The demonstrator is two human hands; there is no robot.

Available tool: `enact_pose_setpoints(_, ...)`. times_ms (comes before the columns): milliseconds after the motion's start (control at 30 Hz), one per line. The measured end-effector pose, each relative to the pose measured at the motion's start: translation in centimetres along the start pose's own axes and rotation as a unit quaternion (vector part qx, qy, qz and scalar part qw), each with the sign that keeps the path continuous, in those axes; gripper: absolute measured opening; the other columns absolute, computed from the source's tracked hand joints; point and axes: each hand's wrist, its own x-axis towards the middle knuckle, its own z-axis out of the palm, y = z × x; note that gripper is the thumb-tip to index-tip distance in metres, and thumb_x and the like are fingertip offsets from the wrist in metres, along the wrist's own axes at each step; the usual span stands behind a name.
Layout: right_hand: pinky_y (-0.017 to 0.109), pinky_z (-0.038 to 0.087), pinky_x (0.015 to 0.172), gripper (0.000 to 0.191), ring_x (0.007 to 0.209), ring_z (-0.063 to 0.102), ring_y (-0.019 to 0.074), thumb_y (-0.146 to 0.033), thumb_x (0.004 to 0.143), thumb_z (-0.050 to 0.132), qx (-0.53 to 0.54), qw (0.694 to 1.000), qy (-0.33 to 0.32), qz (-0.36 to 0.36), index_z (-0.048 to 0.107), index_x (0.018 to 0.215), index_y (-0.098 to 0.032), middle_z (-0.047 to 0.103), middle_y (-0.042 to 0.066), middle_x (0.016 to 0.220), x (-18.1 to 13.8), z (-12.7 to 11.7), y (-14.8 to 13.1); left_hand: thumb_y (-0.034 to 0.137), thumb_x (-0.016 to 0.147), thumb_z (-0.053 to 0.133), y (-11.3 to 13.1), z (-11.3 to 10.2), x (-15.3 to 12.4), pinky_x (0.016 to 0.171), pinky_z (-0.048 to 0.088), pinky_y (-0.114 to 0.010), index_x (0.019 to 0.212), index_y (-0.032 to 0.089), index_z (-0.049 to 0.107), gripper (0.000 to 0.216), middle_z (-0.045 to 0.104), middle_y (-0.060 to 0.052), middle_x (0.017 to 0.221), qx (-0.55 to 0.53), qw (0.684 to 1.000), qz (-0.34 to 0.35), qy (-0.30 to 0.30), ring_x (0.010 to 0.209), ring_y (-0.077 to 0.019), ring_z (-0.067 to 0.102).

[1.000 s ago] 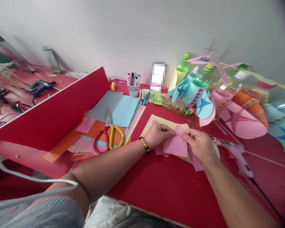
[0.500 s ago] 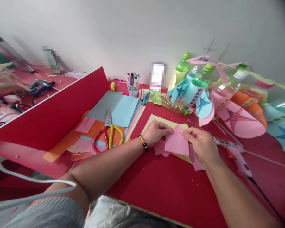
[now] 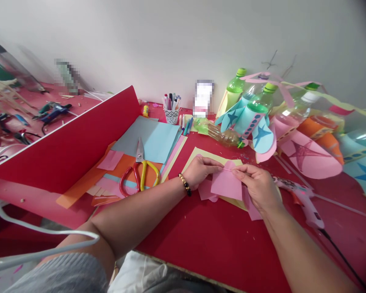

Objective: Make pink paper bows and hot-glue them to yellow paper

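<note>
A red table runs under everything. Left of the pink paper lie scissors with red and yellow handles. The left hand has its fingers closed on the paper's top edge — the right hand pinches the same edge from the other side. Yellow card lies beneath the paper — a glue gun lies to its right.

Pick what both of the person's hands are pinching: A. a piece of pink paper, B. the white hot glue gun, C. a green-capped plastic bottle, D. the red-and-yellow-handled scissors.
A. The left hand and right hand both pinch the top of the pink paper, while the scissors lie apart.
</note>
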Motion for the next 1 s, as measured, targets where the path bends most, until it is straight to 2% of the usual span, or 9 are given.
enact_pose_setpoints(267, 0.028, 0.049, 0.067, 0.024, 0.074, 0.062, 0.0180, -0.037, 0.071, 0.072, 0.018, 1.000, -0.007, 0.000, 0.072, 0.088, -0.019, 0.071, 0.003, 0.080, 0.1, 0.2, 0.0, 0.021, 0.064, 0.074, 0.0, 0.0, -0.1, 0.055, 0.045, -0.024, 0.077, 0.011, 0.072, 0.017, 0.066, -0.004, 0.067, 0.008, 1.000, 0.000, -0.001, 0.056, -0.0107, 0.057)
enact_pose_setpoints(633, 0.026, 0.046, 0.060, 0.022, 0.066, 0.060, 0.0158, -0.036, 0.072, 0.072, 0.038, 0.999, 0.017, -0.005, 0.071, 0.085, -0.019, 0.071, 0.002, 0.075, 0.4, -0.2, 0.8, 0.016, 0.071, 0.067, 0.2, 0.1, 0.0, 0.055, 0.048, -0.023, 0.079, 0.009, 0.069, 0.011, 0.064, -0.003, 0.065, 0.012, 1.000, -0.001, 0.010, 0.054, -0.0095, 0.057)
enact_pose_setpoints(867, 0.027, 0.046, 0.061, 0.022, 0.068, 0.061, 0.0168, -0.037, 0.073, 0.071, -0.005, 1.000, 0.012, -0.016, 0.071, 0.086, -0.019, 0.071, 0.003, 0.076, -0.1, 0.4, -0.2, 0.025, 0.069, 0.073, 0.0, 0.0, -0.1, 0.054, 0.044, -0.021, 0.085, 0.011, 0.069, 0.021, 0.065, -0.003, 0.070, 0.044, 0.999, 0.005, -0.016, 0.057, -0.0084, 0.056)
enact_pose_setpoints(1000, 0.027, 0.046, 0.062, 0.019, 0.070, 0.061, 0.0173, -0.036, 0.073, 0.070, -0.023, 1.000, 0.003, -0.021, 0.072, 0.083, -0.020, 0.072, 0.003, 0.077, -0.5, 0.8, -0.8, 0.026, 0.067, 0.074, 0.0, 0.3, -0.3, 0.056, 0.045, -0.022, 0.081, 0.011, 0.069, 0.021, 0.066, -0.003, 0.070, 0.041, 0.999, -0.001, -0.022, 0.059, -0.0103, 0.058)
